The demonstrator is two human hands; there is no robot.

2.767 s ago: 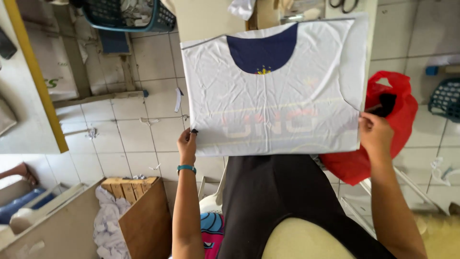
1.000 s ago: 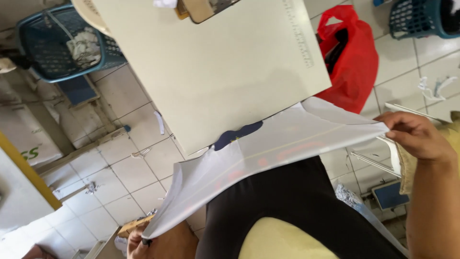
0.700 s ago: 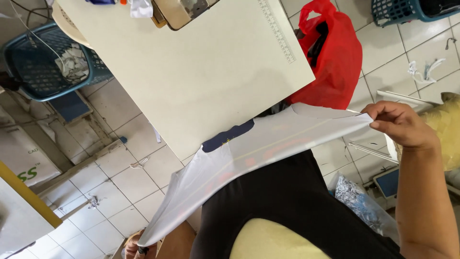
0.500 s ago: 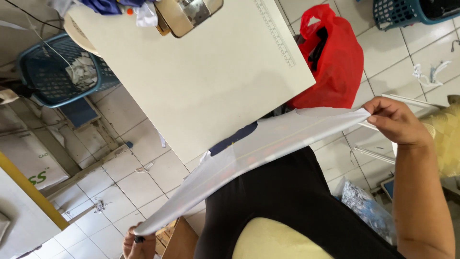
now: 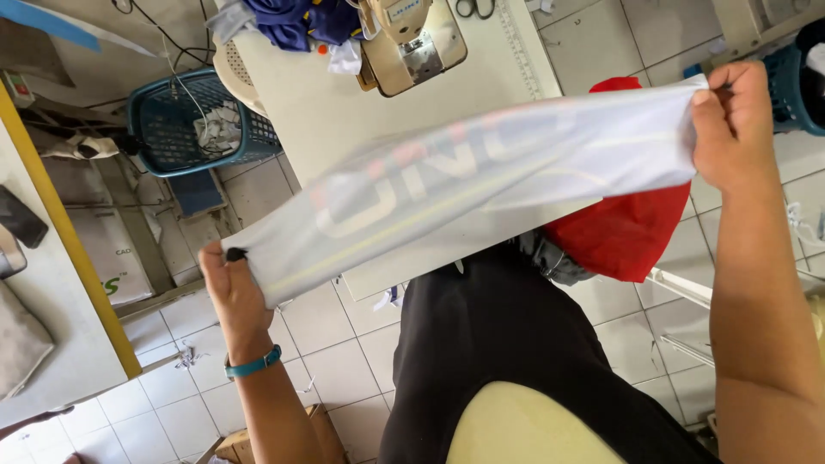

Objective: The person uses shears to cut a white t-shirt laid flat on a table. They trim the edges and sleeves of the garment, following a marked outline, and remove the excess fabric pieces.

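White jersey (image 5: 481, 185) between both hands' fingers (image 5: 718, 90)

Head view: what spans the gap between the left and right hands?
In the head view, the white garment stretches taut from the left hand to the right hand, each pinching one end. Nothing else lies between them.

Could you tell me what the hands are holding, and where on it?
A white garment, stretched between both hands: left hand grips its lower-left end, right hand its upper-right end.

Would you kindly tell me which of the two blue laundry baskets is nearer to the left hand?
The blue basket holding scraps, beside the sewing table's left edge, is nearer the left hand; the other basket sits behind the right hand.
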